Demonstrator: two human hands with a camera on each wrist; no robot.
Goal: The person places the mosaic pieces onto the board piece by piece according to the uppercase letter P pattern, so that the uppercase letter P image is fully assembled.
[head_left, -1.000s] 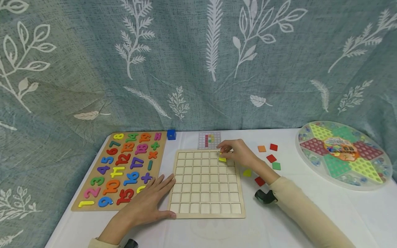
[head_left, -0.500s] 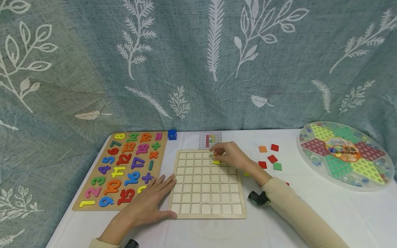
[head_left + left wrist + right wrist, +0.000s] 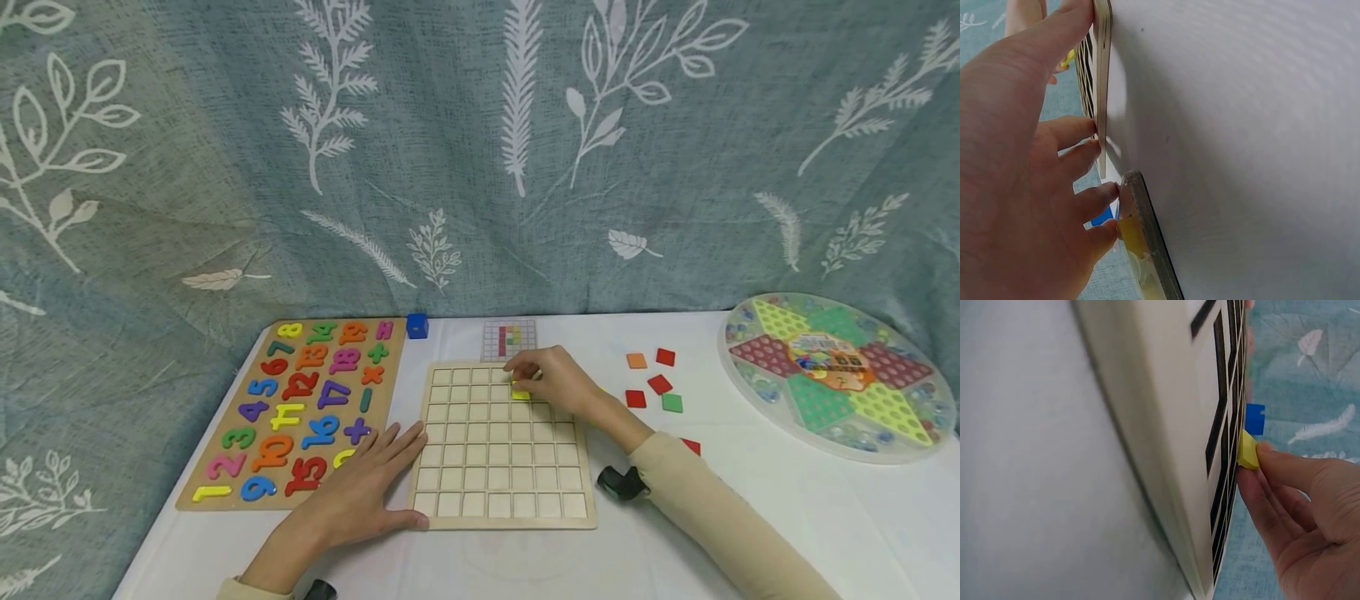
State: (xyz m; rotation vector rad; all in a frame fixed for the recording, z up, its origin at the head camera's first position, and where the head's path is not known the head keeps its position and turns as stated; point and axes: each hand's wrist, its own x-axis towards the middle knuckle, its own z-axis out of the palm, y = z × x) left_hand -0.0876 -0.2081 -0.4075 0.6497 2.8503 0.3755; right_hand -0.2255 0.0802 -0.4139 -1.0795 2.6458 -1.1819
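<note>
My right hand (image 3: 551, 382) pinches a yellow tile (image 3: 521, 394) over the grid board (image 3: 501, 446).

The tile sits at a cell in the board's second row, right of centre, held between my fingertips (image 3: 1266, 452). My left hand (image 3: 360, 492) lies flat, fingers straight, against the board's left edge, beside the number puzzle (image 3: 296, 408). Loose tiles (image 3: 660, 384) lie on the surface right of the board.

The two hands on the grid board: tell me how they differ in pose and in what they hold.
The left hand lies flat with fingers spread, pressing against the grid board's lower left edge; the right hand is curled over the upper cells. The left hand holds nothing; the right hand pinches a yellow tile at its fingertips. Both touch the same board and wear beige sleeves.
</note>
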